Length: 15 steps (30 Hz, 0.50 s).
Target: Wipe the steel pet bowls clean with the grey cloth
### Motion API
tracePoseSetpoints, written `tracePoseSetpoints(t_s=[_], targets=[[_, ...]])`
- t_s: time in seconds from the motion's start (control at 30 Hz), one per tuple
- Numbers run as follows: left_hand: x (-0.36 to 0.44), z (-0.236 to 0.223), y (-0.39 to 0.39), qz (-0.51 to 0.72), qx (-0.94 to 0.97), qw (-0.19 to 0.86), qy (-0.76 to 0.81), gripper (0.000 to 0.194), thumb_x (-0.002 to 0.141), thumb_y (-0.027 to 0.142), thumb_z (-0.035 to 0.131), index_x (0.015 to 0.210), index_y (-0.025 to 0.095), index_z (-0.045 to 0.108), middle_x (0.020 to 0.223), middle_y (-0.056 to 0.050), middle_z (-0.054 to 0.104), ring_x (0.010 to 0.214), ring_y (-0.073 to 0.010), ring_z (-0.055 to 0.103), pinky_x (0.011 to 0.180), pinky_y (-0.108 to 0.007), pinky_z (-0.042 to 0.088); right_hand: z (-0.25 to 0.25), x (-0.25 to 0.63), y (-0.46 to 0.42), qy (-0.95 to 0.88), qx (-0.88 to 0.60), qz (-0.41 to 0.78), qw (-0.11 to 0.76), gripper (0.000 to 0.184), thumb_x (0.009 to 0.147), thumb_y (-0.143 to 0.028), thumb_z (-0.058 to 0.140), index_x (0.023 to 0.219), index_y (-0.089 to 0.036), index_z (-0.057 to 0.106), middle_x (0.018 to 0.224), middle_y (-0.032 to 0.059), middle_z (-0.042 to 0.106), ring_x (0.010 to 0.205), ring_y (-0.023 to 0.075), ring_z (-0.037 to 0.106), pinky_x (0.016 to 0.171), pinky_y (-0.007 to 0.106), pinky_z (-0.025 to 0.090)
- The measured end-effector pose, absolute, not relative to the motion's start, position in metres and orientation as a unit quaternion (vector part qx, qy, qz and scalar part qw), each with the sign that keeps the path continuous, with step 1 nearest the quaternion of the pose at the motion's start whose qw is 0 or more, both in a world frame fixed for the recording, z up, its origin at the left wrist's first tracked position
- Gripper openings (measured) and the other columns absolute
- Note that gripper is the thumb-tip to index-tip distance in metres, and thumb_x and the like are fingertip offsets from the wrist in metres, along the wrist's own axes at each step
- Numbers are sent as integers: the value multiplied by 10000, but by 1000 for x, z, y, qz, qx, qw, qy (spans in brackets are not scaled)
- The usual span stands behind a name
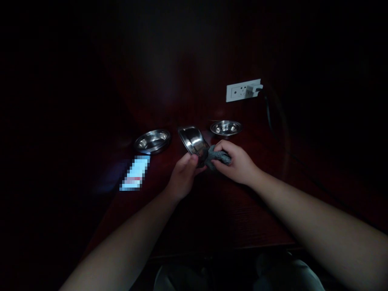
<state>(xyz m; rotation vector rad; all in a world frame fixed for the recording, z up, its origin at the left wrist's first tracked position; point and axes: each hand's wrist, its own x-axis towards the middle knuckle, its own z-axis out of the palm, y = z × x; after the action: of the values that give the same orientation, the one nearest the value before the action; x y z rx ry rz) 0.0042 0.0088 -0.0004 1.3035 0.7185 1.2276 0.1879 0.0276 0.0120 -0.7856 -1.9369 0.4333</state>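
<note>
A shiny metal bowl [195, 139] is held tilted on its side above the dark red table, its rim toward the upper left. My left hand [184, 173] is closed on its lower edge, thumb on the outer wall. In my right hand [236, 161] a grey-green patterned cloth [218, 157] is bunched up, pressed against the bowl's base. The fingers of my right hand are wrapped round the cloth. Part of the bowl's underside is hidden by the cloth and my hands.
Metal dishes [152, 141] lie at the left, and another metal bowl [226, 128] stands behind on the right. A lit, pixelated screen [135, 173] is near the table's left edge. A wall socket [242, 91] holds a plug with a dark cable running down to the right.
</note>
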Motion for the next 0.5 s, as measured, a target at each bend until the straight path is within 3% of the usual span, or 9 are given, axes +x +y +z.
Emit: tracePoseSetpoints(t_s=[0.27,0.5], targets=[[0,-4,10,464,670,456,359,360,943,458,480,1094,177,648,1109,-81,677,990,-209,621,943,-376,480,14,188,25,-799,-308,166,490,170,769,-122,616,808,-226,487,821,13,564,762,166,533,707,310,430],[-1,5,8,418,747,356,373,350,960,416,441,1093,188,671,1150,-75,666,1072,-241,590,986,-372,423,12,186,25,-799,-312,165,487,169,779,-127,606,831,-233,486,828,9,559,759,166,532,703,311,433]])
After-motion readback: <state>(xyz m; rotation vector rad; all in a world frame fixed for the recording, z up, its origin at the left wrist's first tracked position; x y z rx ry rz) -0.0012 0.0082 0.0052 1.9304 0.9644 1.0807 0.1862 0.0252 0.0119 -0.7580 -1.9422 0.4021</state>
